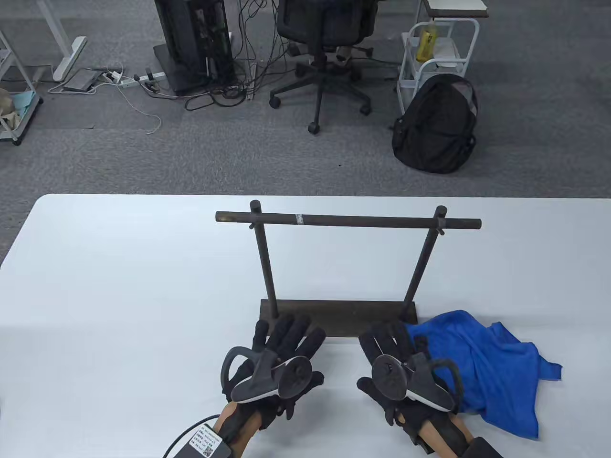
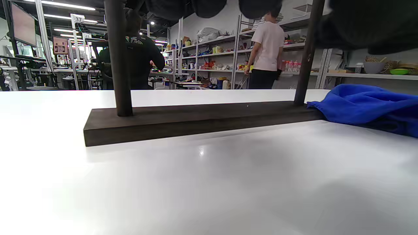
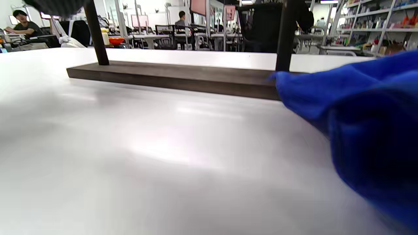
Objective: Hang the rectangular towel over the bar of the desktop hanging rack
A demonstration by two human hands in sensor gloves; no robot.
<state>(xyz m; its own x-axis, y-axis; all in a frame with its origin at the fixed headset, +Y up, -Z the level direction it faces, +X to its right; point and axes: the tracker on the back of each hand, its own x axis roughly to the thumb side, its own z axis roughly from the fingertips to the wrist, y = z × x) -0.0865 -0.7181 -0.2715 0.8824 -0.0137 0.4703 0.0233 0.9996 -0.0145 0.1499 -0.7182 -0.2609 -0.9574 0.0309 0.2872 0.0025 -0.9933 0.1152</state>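
Observation:
A dark hanging rack (image 1: 339, 316) stands on the white table (image 1: 119, 286), with a horizontal bar (image 1: 348, 220) on two posts; nothing hangs on the bar. A crumpled blue towel (image 1: 482, 362) lies on the table at the rack's right front corner, also in the left wrist view (image 2: 369, 104) and the right wrist view (image 3: 365, 111). My left hand (image 1: 286, 341) lies flat and spread just in front of the rack base, holding nothing. My right hand (image 1: 391, 346) lies flat beside the towel's left edge, fingers spread; whether it touches the cloth I cannot tell.
The rack base (image 2: 196, 120) runs across both wrist views, close ahead of the fingers. Beyond the table's far edge are an office chair (image 1: 324, 28), a black backpack (image 1: 437, 126) and a white cart (image 1: 439, 52) on the floor.

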